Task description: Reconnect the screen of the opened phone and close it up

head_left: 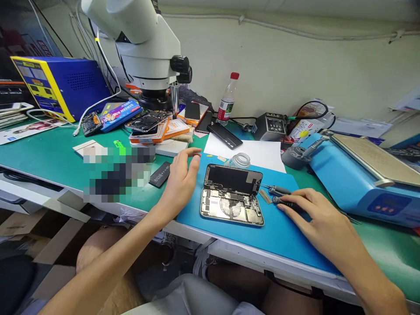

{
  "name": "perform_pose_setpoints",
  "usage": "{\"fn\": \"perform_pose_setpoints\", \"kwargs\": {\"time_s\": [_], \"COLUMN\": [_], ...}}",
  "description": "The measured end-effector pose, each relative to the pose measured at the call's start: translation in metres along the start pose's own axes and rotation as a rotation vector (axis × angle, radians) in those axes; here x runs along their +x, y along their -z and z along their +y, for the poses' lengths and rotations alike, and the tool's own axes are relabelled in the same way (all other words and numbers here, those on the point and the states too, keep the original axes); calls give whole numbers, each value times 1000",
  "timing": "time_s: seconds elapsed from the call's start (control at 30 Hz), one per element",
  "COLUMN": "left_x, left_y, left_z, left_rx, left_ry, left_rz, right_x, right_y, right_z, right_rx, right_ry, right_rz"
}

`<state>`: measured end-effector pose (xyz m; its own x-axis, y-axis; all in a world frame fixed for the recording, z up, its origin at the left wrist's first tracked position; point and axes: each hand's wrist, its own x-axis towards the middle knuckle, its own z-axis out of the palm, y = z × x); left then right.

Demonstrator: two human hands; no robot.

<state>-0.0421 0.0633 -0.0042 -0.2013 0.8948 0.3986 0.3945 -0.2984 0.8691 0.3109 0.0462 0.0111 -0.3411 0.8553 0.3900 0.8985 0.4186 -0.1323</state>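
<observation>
An opened phone (232, 194) lies on a blue mat (278, 232), its insides showing and its dark screen folded back above. My left hand (180, 179) hovers just left of the phone, fingers loosely stretched out, holding nothing. My right hand (315, 218) rests on the mat to the phone's right, its fingers lying over the handles of small screwdrivers (277, 192). A black battery (160, 174) lies left of my left hand. A small clear round container (241, 160) stands behind the phone.
A white microscope (144, 43) rises at the back left beside a blue and yellow machine (62, 83). Phones and parts are piled under it. A water bottle (228, 99), a soldering station (272, 127) and a blue heating machine (361, 175) line the back and right.
</observation>
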Motion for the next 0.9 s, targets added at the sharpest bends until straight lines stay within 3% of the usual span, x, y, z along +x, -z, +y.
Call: {"fn": "perform_pose_setpoints", "kwargs": {"time_s": [0.17,0.4,0.6,0.73,0.9], "left_x": [-1,-1,3,26,74], "left_y": [-2,-7,-6,-3,-9], "left_z": [-6,-8,-13,-10,-6], "left_rx": [187,264,333,393,528], "left_ry": [-25,-63,-98,-152,-224], "left_rz": [22,17,-11,-85,-260], "right_x": [10,0,-10,-1,3], "right_y": [7,-3,-7,-4,-6], "right_z": [-12,-37,-33,-41,-47], "right_rx": [-43,-198,100,222,236], "right_ry": [-13,-116,-294,-470,-473], "right_rz": [151,181,40,-63,-137]}}
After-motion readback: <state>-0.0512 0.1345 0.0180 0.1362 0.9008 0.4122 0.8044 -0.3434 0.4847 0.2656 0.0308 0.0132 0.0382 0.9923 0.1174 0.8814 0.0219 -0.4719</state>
